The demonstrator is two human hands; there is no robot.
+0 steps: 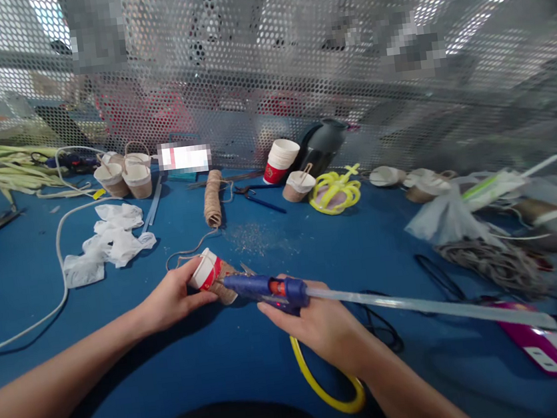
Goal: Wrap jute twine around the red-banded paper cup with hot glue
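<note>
My left hand (180, 292) is closed around the rim end of a red and white paper cup (208, 270), which lies tilted with its base to the right. Brown twine is wound over part of the cup's side, and a strand runs back toward a twine roll (212, 200). In my right hand (316, 322) is a blue hot glue gun (267, 287), gripped by its handle. Its nozzle points left, at or against the twine-covered side; whether it touches I cannot tell. A long clear glue stick (420, 307) sticks out of the gun's back.
Behind stand twine-wrapped cups (138, 180), stacked paper cups (280, 160), pliers (262, 197) and a yellow looped piece (335, 191). Crumpled white sheets (111, 238) and a white cord (63, 260) lie left. Right are a plastic bag (453, 216) and a purple power strip (540, 347). A perforated screen (243, 72) rises behind.
</note>
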